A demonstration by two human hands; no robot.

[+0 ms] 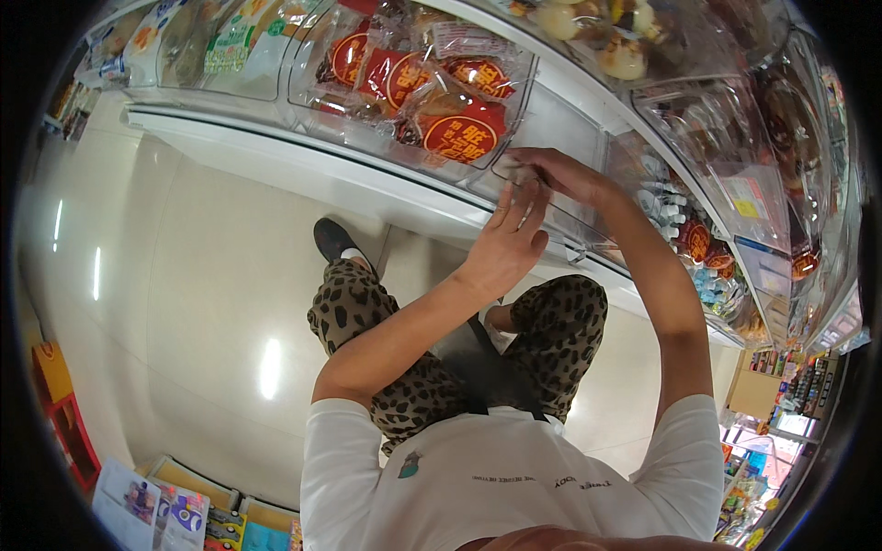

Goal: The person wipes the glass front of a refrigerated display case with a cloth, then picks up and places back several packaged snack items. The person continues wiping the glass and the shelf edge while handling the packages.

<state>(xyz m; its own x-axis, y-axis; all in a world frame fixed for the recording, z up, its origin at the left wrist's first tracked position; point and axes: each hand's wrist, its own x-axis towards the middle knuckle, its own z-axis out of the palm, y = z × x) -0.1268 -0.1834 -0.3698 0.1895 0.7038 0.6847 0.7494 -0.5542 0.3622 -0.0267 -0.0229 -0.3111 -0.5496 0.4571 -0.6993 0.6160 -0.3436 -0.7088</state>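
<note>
My right hand [561, 172] reaches into a transparent shelf bin [568, 131], its fingers bent around a small pale crumpled item [510, 167], perhaps a cloth. From the near side my left hand [506, 244] comes up to the same spot. Its fingers are stretched out, and their tips overlap the pale item; whether they grip it is hidden. Just left of both hands, a clear bin [386, 141] holds several red-and-clear packaged foods [463, 131] that bear writing.
A white shelf edge [310, 162] runs in front of my legs. On the lower right shelf are small white-capped bottles [665, 206]. Bagged goods [231, 41] fill the left bins. Packaged items [186, 513] stand low behind me at left, beside a red stand [72, 441].
</note>
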